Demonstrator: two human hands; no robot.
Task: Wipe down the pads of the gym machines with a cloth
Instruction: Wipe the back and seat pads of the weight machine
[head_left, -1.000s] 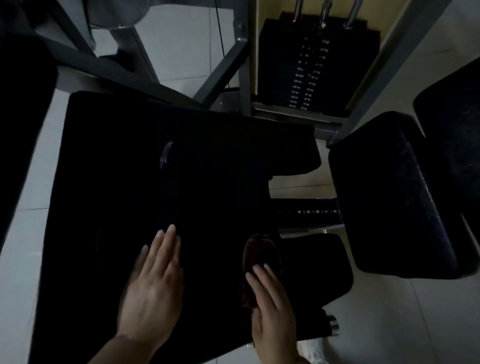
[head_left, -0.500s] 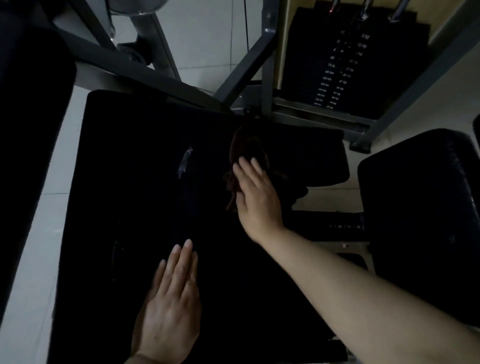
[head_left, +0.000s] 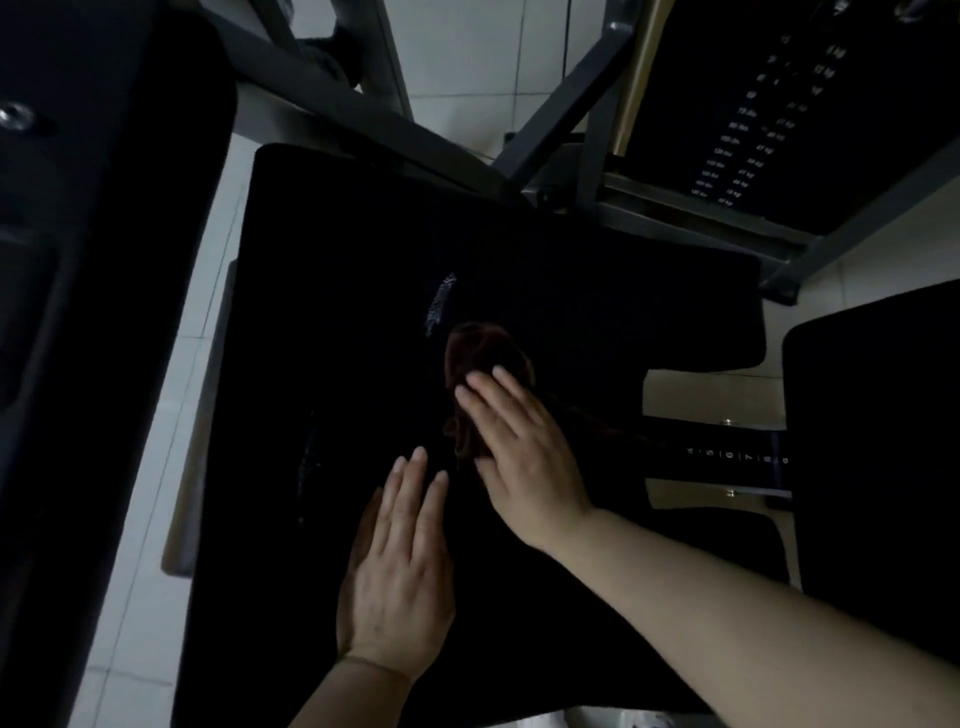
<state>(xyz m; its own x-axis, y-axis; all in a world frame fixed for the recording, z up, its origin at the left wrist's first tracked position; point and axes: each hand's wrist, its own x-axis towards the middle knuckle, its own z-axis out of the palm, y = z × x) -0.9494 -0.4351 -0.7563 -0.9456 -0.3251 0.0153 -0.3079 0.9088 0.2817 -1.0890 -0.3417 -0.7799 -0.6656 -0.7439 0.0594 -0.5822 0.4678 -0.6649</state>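
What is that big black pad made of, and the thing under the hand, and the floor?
The black pad looks like smooth vinyl or leather-like cover, probably over padding; a faint sheen streak shows. The cloth under the right hand looks like soft, dark reddish fabric, bunched in folds. The floor seems glossy pale tile, with grout lines.

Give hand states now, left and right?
Left hand: open, flat on the black pad, holding nothing.
Right hand: open, fingers flat, pressing the dark cloth onto the pad.
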